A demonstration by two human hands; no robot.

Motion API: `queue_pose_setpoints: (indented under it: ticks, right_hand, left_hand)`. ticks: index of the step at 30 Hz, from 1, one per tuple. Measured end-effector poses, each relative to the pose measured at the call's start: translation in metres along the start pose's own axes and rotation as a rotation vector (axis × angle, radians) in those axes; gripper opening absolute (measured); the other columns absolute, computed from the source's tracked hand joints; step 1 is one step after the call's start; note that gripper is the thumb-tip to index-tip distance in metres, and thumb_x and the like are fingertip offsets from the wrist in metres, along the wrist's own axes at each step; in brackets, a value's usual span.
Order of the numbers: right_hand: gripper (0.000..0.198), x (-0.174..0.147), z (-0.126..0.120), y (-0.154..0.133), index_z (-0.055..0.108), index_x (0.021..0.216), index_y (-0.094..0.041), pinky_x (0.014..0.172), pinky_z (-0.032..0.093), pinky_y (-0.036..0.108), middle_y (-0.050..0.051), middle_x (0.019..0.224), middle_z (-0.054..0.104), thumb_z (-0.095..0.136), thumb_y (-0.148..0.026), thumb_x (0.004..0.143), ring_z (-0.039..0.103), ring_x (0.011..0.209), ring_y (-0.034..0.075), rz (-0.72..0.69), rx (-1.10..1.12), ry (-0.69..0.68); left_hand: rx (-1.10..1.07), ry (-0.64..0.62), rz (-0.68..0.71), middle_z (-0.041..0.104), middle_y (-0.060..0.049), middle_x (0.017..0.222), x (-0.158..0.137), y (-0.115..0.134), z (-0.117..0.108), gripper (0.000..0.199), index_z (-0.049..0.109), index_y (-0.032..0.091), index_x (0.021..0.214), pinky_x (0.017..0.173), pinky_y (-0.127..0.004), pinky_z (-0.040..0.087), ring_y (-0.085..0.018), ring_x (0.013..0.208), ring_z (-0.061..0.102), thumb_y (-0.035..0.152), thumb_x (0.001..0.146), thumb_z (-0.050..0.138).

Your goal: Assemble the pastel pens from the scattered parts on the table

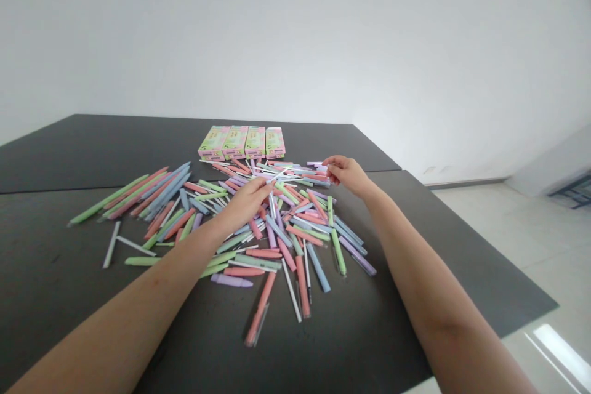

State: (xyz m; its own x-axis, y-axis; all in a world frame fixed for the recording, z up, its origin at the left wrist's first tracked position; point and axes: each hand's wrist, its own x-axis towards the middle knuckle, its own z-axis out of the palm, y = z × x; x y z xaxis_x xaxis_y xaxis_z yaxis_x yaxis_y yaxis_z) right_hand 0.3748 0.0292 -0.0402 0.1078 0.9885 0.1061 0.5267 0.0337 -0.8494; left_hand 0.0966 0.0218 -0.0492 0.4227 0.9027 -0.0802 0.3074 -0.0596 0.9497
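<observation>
My left hand [252, 200] is closed in a pinch over the middle of a wide heap of pen parts. From its fingertips a thin white pen refill [280, 175] sticks out toward the upper right. My right hand [346, 173] hovers at the far right edge of the heap, its fingers curled together; whether something small is between them I cannot make out. Beneath and around both hands lie pastel pen barrels [305, 234] in red, green, blue and purple, mixed with white refills [291, 289] and clear caps.
Several small green and pink boxes [234, 143] stand in a row behind the heap. Assembled-looking pens [138, 194] lie side by side on the left. Everything rests on dark tables [369, 332] pushed together, with a white wall [277, 37] behind and pale floor at right.
</observation>
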Motion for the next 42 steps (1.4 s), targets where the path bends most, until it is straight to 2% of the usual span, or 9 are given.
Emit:
queue_pose_setpoints:
  ticks: [3, 6, 9, 13, 16, 22, 33, 38, 42]
  right_hand:
    - [0.02, -0.003, 0.005, -0.006, 0.058, 0.09, -0.014, 0.044, 0.038, 0.018, -0.002, 0.056, 0.056, 0.044, -0.009, 0.077, 0.049, 0.046, 0.009, 0.08, -0.01, -0.051]
    - [0.02, -0.01, 0.012, -0.015, 0.058, 0.081, -0.015, 0.045, 0.037, 0.019, 0.0, 0.06, 0.059, 0.04, -0.009, 0.075, 0.048, 0.045, 0.009, 0.112, -0.074, -0.185]
    - [0.027, -0.016, 0.02, -0.022, 0.065, 0.079, -0.014, 0.051, 0.039, 0.021, 0.0, 0.059, 0.06, 0.038, -0.013, 0.078, 0.048, 0.047, 0.01, 0.01, -0.264, -0.327]
    - [0.032, -0.016, 0.027, -0.025, 0.075, 0.083, -0.014, 0.066, 0.044, 0.022, 0.004, 0.077, 0.071, 0.043, -0.015, 0.079, 0.06, 0.069, 0.014, -0.148, -0.516, -0.434]
    - [0.032, -0.013, 0.027, -0.021, 0.078, 0.086, -0.016, 0.073, 0.045, 0.021, 0.004, 0.086, 0.074, 0.047, -0.014, 0.077, 0.063, 0.082, 0.017, -0.146, -0.638, -0.398]
    - [0.035, -0.006, 0.01, -0.011, 0.079, 0.09, -0.016, 0.077, 0.045, 0.022, 0.005, 0.091, 0.076, 0.047, -0.012, 0.076, 0.065, 0.088, 0.019, -0.059, -0.705, -0.303]
    - [0.035, -0.003, -0.005, -0.013, 0.074, 0.081, -0.014, 0.061, 0.037, 0.023, 0.004, 0.073, 0.068, 0.039, -0.016, 0.078, 0.056, 0.066, 0.015, 0.005, -0.611, -0.055]
    - [0.038, -0.009, 0.006, -0.026, 0.073, 0.081, -0.014, 0.061, 0.037, 0.023, 0.003, 0.069, 0.065, 0.036, -0.021, 0.083, 0.054, 0.065, 0.014, -0.028, -0.535, -0.075]
    - [0.032, -0.015, 0.03, -0.045, 0.073, 0.084, -0.015, 0.06, 0.037, 0.023, 0.001, 0.069, 0.066, 0.046, -0.033, 0.085, 0.056, 0.066, 0.014, -0.101, -0.514, -0.172]
  left_hand:
    - [-0.004, -0.003, -0.004, 0.061, -0.003, 0.087, 0.0, 0.0, 0.0, 0.027, 0.046, 0.02, 0.085, 0.025, -0.016, 0.036, -0.009, 0.044, 0.053, 0.046, 0.088, 0.048]
    - [-0.011, 0.004, -0.001, 0.057, -0.001, 0.078, -0.001, 0.001, 0.001, 0.03, 0.045, 0.02, 0.083, 0.026, -0.017, 0.038, -0.009, 0.045, 0.053, 0.049, 0.087, 0.049]
    - [-0.017, 0.001, -0.007, 0.052, 0.001, 0.073, -0.001, 0.002, 0.001, 0.028, 0.046, 0.02, 0.083, 0.025, -0.019, 0.04, -0.01, 0.045, 0.054, 0.048, 0.087, 0.05]
    - [-0.018, -0.001, -0.003, 0.05, 0.001, 0.072, 0.001, -0.001, 0.0, 0.025, 0.049, 0.019, 0.085, 0.027, -0.019, 0.042, -0.011, 0.046, 0.055, 0.044, 0.088, 0.049]
    - [-0.002, 0.009, 0.017, 0.05, 0.002, 0.07, 0.003, -0.004, -0.001, 0.025, 0.048, 0.019, 0.083, 0.028, -0.017, 0.04, -0.01, 0.045, 0.054, 0.044, 0.089, 0.048]
    - [-0.024, -0.001, 0.006, 0.054, 0.001, 0.073, 0.004, -0.006, -0.001, 0.025, 0.045, 0.02, 0.08, 0.031, -0.018, 0.044, -0.009, 0.047, 0.054, 0.043, 0.088, 0.049]
    - [-0.009, 0.004, -0.012, 0.058, -0.002, 0.078, -0.001, 0.001, 0.0, 0.024, 0.046, 0.02, 0.082, 0.027, -0.018, 0.039, -0.011, 0.046, 0.054, 0.043, 0.088, 0.049]
    - [-0.074, 0.007, 0.004, 0.055, 0.001, 0.074, 0.004, -0.005, -0.001, 0.023, 0.047, 0.019, 0.081, 0.036, -0.019, 0.046, -0.008, 0.047, 0.053, 0.041, 0.088, 0.051]
    - [-0.067, 0.036, 0.036, 0.057, 0.001, 0.072, 0.007, -0.004, -0.004, 0.02, 0.047, 0.019, 0.082, 0.035, -0.018, 0.042, -0.007, 0.042, 0.051, 0.037, 0.09, 0.047]
